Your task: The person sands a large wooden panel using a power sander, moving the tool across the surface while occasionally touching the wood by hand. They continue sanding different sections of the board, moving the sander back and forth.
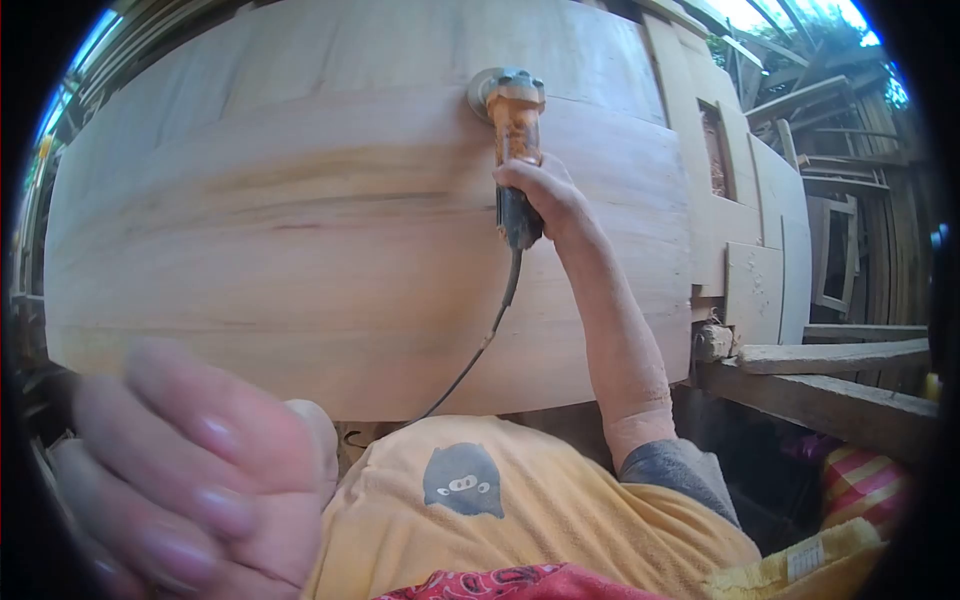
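Observation:
My right hand (553, 197) is wrapped round the dark rear body of an orange angle grinder (517, 135), arm stretched forward. The grinder's round disc (482, 95) rests on or just over a wide pale wooden panel (300, 270), near its far side. From the tool's rear end a black cord (482, 348) runs back toward my body. Close to the camera at lower left is my left hand (200, 470), its fingers curled in toward the palm. Nothing shows in that hand. Brown streaks of grain cross the panel's middle.
Flat wooden boards (755, 280) lie along the panel's right side. Rough timber beams (830, 395) jut out at the right, near a red and yellow striped item (865, 485). Stacked planks and frames (835, 250) stand beyond. The panel's near edge is close to my yellow shirt (400, 480).

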### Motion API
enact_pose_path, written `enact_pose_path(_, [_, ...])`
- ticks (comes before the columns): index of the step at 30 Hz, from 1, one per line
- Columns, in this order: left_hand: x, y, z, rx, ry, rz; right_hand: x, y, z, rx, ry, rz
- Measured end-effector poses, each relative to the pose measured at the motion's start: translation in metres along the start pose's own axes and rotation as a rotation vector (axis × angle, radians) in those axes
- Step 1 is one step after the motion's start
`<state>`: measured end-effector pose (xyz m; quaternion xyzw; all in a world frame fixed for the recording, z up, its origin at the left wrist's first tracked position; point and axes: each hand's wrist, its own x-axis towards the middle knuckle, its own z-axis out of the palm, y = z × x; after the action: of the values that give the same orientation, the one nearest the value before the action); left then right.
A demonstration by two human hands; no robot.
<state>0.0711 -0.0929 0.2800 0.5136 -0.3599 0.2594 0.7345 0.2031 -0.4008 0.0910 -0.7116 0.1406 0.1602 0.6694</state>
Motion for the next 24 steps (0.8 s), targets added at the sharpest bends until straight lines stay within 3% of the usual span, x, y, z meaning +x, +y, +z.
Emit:
enact_pose_path(4, [0.005,0.025,-0.083,0.394,0.047,0.026,0.023,-0.024,0.087,-0.029,-0.094,0.070])
enact_pose_path(7, [0.008,0.007,-0.112,0.414,0.139,0.060,0.045,-0.028,0.154,-0.024,-0.183,0.071])
enact_pose_path(10, [0.007,-0.014,-0.158,0.783,0.140,-0.081,0.068,-0.031,0.222,-0.067,-0.191,0.020])
enact_pose_path(12, [-0.008,-0.060,-0.177,0.630,0.329,-0.507,0.081,-0.035,0.248,-0.015,-0.241,0.046])
enact_pose_path(13, [-0.028,-0.094,-0.209,0.632,0.295,-0.764,0.085,-0.039,0.265,0.015,-0.268,0.055])
enact_pose_path(16, [-0.048,-0.162,-0.244,0.397,0.335,-1.142,0.091,-0.048,0.314,-0.058,-0.339,0.043])
enact_pose_path(19, [-0.050,-0.205,-0.276,-0.167,0.423,-1.246,0.095,-0.041,0.353,-0.106,-0.407,0.018])
enact_pose_path(21, [-0.065,-0.234,-0.316,-0.251,0.517,-1.154,0.079,-0.058,0.367,-0.230,-0.440,0.006])
enact_pose_path(24, [-0.044,-0.216,-0.306,-0.293,0.634,-1.220,0.069,-0.058,0.371,-0.237,-0.432,-0.030])
